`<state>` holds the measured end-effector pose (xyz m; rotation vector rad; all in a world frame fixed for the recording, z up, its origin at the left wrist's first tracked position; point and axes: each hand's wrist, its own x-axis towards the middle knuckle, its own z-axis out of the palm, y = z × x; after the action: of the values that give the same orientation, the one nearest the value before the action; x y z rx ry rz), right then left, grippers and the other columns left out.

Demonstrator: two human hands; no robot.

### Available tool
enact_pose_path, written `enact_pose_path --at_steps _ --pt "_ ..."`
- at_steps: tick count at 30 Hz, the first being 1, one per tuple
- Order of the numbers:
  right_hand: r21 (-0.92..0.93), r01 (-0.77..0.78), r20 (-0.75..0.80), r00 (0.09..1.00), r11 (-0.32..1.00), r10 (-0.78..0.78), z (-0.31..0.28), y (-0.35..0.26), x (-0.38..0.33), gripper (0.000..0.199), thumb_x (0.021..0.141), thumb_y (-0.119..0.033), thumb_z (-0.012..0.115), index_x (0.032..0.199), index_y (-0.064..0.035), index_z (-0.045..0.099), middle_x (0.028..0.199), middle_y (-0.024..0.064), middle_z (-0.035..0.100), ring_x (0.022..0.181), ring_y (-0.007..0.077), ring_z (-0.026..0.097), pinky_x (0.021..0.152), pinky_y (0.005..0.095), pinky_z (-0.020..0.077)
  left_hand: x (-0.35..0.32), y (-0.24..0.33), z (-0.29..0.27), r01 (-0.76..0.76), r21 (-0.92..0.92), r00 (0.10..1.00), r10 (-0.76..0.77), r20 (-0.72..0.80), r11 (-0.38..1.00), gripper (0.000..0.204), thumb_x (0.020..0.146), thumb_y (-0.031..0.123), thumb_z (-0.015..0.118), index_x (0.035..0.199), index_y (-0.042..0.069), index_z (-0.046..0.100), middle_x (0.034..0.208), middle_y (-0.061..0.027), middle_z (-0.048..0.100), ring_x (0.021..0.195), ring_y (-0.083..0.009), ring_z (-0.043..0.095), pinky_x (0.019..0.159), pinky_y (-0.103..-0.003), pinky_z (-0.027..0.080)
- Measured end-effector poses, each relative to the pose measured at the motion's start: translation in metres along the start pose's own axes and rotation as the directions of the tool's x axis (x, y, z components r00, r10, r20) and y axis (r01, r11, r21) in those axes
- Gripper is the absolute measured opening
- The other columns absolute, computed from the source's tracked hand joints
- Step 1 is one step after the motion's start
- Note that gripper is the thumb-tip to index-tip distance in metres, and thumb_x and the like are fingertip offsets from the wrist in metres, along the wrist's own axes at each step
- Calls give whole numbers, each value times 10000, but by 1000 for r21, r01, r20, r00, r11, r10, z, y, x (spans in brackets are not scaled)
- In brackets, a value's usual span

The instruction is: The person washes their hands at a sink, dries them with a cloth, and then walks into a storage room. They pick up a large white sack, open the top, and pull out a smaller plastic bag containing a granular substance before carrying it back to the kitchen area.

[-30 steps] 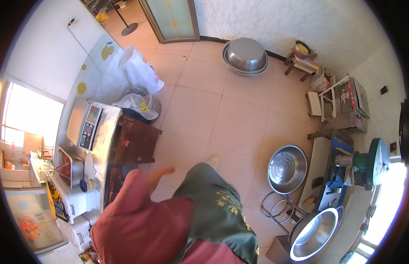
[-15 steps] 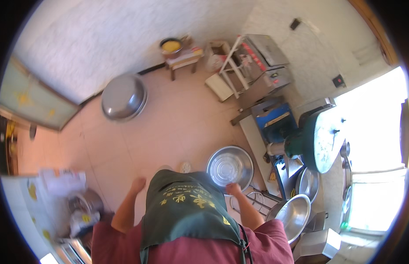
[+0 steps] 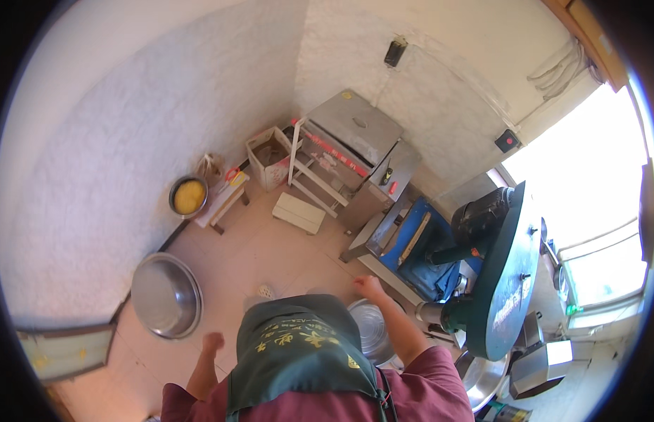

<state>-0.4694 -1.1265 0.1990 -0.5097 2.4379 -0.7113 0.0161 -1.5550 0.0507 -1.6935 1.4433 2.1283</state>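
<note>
At the near edge, the dark green apron (image 3: 291, 383) carries yellow lettering. Beyond its right side, the shallow metal basin (image 3: 372, 332) sits on the floor (image 3: 221, 299), its round mouth facing up. The left hand (image 3: 213, 342) and right hand (image 3: 367, 286) reach forward and apart, fingers curled; how tightly, I cannot tell. Farther left lies the overturned basin (image 3: 161, 295); far off, the metal cabinet (image 3: 355, 126) bears a red printed strip (image 3: 341, 152).

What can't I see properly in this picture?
From the head view:
Floor basin by the right forearm: partly hidden by that arm and the apron.
Left hand: too small to tell its fingers apart.
Outside the window: lost in glare.
Glass door: cut off by the round edge.
</note>
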Motion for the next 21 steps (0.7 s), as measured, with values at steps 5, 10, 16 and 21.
enact_pose_path --at_steps 5,10,16,21 --pt "12 70 -171 983 998 -67 -108 -29 151 204 810 -194 579 942 -88 693 865 162 677 828 311 662 741 388 518 14 313 149 -348 -143 932 358 57 927 199 939 177 522 1021 23 618 836 -67 633 730 -153 617 634 -289 517" --pt "-207 155 -279 937 966 -210 -216 -52 361 197 842 -200 524 831 -44 644 848 178 655 832 385 620 709 452 490 65 347 205 -321 -16 929 318 188 947 226 923 189 541 1076 32 595 892 -77 638 774 -170 625 686 -305 527" --pt "-262 67 -312 938 963 -150 -276 -75 564 192 863 -183 492 954 -58 605 982 183 619 900 395 599 785 463 485 49 186 163 251 87 966 -255 39 964 136 863 157 500 885 76 607 763 -85 611 724 -222 617 642 -344 513" --pt "-425 61 -285 938 903 -197 -289 -82 630 192 862 -168 499 957 -33 596 1020 185 600 909 363 617 770 449 506 14 228 228 399 218 916 -400 -41 891 186 890 172 476 977 53 590 806 -101 624 736 -229 631 635 -349 527"
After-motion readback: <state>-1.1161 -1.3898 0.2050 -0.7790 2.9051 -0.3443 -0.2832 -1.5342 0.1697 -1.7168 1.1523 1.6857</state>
